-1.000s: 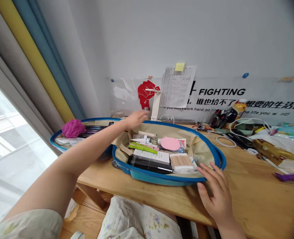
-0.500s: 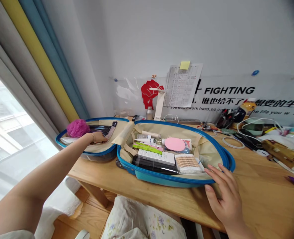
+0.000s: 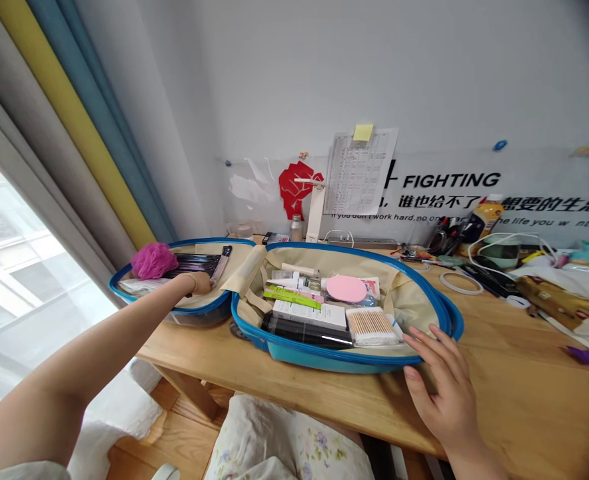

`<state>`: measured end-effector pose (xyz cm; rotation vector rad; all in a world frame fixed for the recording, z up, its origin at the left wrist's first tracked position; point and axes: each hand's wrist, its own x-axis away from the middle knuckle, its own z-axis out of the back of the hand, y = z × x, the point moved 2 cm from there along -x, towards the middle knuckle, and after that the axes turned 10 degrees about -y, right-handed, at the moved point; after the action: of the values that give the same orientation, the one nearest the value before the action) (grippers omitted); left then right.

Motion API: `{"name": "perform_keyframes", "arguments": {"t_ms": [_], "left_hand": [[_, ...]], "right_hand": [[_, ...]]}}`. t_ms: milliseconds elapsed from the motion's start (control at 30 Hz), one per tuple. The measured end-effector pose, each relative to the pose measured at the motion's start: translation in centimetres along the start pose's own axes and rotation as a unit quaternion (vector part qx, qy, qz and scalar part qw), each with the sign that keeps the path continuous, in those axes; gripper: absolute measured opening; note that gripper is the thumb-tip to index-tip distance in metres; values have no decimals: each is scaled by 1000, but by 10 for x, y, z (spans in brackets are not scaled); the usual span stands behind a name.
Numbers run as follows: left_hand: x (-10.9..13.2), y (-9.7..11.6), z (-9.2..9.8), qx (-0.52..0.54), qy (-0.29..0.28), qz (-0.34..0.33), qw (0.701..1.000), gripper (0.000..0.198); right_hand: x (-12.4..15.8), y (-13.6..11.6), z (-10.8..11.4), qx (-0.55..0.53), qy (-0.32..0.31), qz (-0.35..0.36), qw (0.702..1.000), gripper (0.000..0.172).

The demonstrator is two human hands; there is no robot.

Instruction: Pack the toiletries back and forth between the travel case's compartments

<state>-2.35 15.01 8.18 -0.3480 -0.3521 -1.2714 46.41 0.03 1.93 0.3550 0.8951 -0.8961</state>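
Observation:
An open blue-rimmed suitcase (image 3: 324, 363) lies on the desk, its two beige-lined halves side by side. In the left half, my left hand (image 3: 202, 283) reaches down at the near edge of a clear plastic packet of dark, thin items (image 3: 194, 262); its fingertips are hidden. Left of it sits a purple bath puff (image 3: 153, 261). My right hand (image 3: 444, 380) is open, fingers spread at the right half's near rim. Close to those fingers is a pack of cotton swabs (image 3: 372, 325). A white box (image 3: 309, 315), a black case (image 3: 307, 331) and a pink oval pad (image 3: 346, 289) lie in that half.
Behind the suitcase stand a white lamp (image 3: 316, 213) and a small bottle (image 3: 297, 229). To the right are a roll of tape (image 3: 461, 283), a brown pouch (image 3: 559, 298), cables and an orange-labelled bottle (image 3: 487, 217). A curtain (image 3: 89, 133) hangs at the left.
The view has shifted slightly. My left hand stays by the packet in the left half, with a small shift. My right hand remains at the rim with fingers spread.

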Motion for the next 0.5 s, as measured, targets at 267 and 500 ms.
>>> {"name": "perform_keyframes", "arguments": {"t_ms": [267,500], "left_hand": [[32,20,39,-21,70,-54,996,38],[59,132,61,-63,129,-253,957,42]], "right_hand": [[0,-1,1,4,-11,-7,1000,40],[0,-2,1,-6,-4,-6,1000,41]]}}
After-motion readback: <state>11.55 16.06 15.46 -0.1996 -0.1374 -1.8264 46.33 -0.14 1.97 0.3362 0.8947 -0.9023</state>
